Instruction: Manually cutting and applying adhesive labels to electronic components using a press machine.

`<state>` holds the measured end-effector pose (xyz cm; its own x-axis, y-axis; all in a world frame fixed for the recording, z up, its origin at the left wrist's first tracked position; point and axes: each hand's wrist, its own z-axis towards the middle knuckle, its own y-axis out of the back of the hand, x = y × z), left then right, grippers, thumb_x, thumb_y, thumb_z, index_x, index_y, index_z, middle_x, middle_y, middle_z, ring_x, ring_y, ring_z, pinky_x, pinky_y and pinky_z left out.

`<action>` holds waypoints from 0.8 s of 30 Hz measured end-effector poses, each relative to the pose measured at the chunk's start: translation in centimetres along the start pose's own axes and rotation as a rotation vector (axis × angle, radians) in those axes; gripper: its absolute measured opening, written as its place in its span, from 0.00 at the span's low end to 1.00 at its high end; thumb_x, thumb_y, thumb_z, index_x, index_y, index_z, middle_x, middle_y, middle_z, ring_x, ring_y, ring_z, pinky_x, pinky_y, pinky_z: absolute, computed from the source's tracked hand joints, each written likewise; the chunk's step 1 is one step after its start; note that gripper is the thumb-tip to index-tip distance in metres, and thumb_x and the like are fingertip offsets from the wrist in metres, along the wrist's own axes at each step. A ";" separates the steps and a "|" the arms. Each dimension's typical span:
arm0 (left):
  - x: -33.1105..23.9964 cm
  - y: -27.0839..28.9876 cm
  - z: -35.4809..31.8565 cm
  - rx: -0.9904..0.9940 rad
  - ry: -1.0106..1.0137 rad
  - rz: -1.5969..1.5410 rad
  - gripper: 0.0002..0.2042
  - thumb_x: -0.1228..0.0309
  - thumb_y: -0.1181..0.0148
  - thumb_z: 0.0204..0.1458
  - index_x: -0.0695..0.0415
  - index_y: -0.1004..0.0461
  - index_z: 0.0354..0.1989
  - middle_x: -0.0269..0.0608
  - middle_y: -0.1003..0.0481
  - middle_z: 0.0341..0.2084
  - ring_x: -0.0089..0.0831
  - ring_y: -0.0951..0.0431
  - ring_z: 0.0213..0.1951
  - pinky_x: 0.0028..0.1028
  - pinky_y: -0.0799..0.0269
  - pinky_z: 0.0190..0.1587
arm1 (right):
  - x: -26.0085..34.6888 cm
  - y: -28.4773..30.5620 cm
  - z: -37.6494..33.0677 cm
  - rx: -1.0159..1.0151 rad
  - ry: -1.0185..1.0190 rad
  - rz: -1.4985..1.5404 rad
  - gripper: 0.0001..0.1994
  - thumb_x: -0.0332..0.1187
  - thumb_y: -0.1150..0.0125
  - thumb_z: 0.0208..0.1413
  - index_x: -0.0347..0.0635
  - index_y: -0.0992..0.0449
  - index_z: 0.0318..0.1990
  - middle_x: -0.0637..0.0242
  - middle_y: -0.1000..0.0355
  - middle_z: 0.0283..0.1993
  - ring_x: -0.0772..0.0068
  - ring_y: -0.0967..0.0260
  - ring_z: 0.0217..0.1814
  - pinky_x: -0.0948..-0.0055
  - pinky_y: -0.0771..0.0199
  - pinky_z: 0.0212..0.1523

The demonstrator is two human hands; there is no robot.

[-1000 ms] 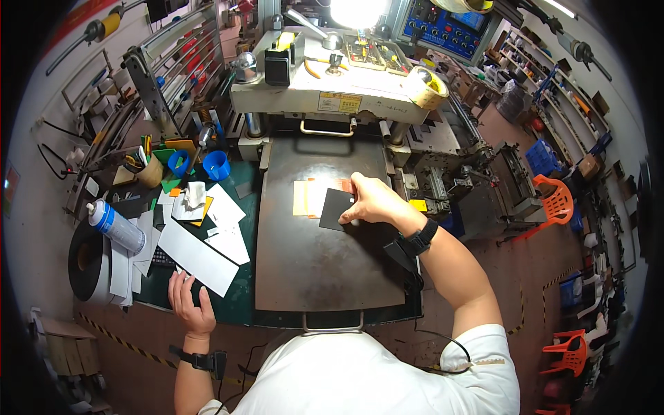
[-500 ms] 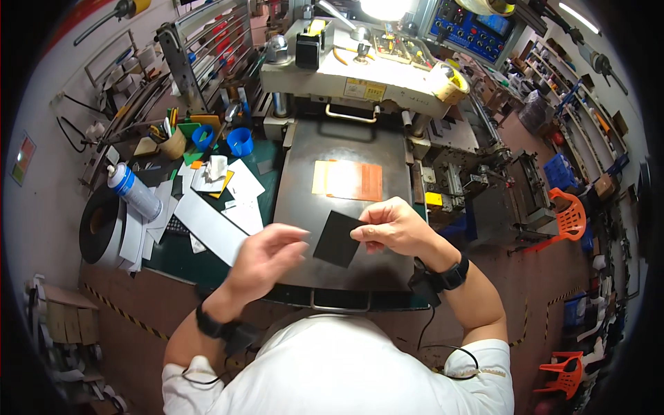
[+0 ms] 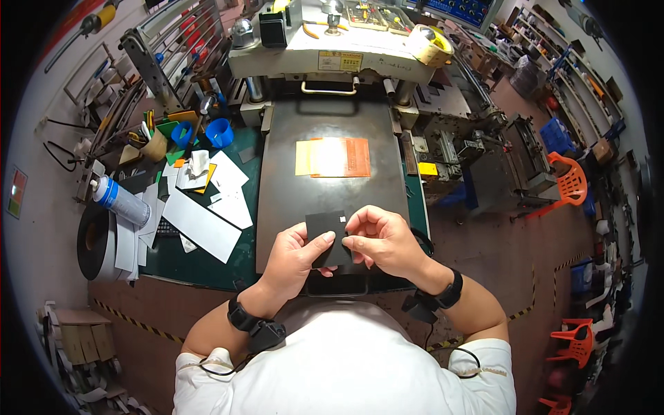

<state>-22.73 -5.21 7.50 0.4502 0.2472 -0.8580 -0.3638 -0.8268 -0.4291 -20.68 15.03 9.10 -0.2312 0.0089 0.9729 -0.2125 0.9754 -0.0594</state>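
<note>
A small black rectangular sheet (image 3: 324,225) is held up above the near part of the metal plate. My left hand (image 3: 292,254) grips its left side, thumb on the face and fingers behind. At the sheet's right edge my right hand (image 3: 382,242) is closed, thumb and fingertips pinching there. A tiny white patch (image 3: 342,219) shows near the upper right corner of the sheet. Farther back, an orange-brown sheet (image 3: 358,158) with a yellowish strip (image 3: 303,158) at its left lies on the metal plate (image 3: 283,124), bright with glare.
The press head (image 3: 277,66) stands beyond the plate, with a handle (image 3: 328,91) below it. On the green bench (image 3: 180,259) at the left are white sheets (image 3: 202,225), a spray can (image 3: 121,200), a black roll (image 3: 93,242) and blue tape rings (image 3: 219,133). An orange chair (image 3: 570,181) stands at the right.
My left hand has come in from the left and taken hold of the black sheet. The sheet is now more upright, and a white patch shows on it. The view has shifted slightly.
</note>
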 end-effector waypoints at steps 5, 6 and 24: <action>0.4 0.0 -0.3 0.049 0.008 -0.178 0.07 0.70 0.41 0.60 0.60 0.24 0.42 0.37 0.20 0.31 0.20 0.22 0.28 0.20 0.25 0.28 | -1.1 -0.4 0.0 -0.045 0.092 0.126 0.07 0.26 0.36 0.59 0.36 0.28 0.41 0.71 0.25 0.29 0.87 0.29 0.27 0.85 0.30 0.22; 0.6 0.0 -0.4 0.063 0.007 -0.211 0.07 0.71 0.41 0.60 0.60 0.24 0.42 0.37 0.20 0.31 0.20 0.22 0.28 0.21 0.26 0.28 | -1.2 -0.5 0.0 -0.042 0.091 0.126 0.07 0.26 0.36 0.59 0.36 0.28 0.41 0.71 0.25 0.29 0.87 0.29 0.27 0.85 0.30 0.22; 2.3 0.3 -0.5 0.017 -0.091 -0.130 0.07 0.77 0.41 0.59 0.60 0.26 0.45 0.34 0.22 0.36 0.18 0.23 0.34 0.21 0.25 0.37 | -1.5 -2.1 -1.0 -0.292 0.499 -0.603 0.07 0.27 0.35 0.53 0.33 0.18 0.36 0.54 0.24 0.27 0.66 0.24 0.25 0.71 0.27 0.27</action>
<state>-21.42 -5.09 5.53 0.4187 0.3968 -0.8169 -0.3217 -0.7764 -0.5420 -18.94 13.24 8.02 0.3058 -0.5032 0.8083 0.1057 0.8616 0.4964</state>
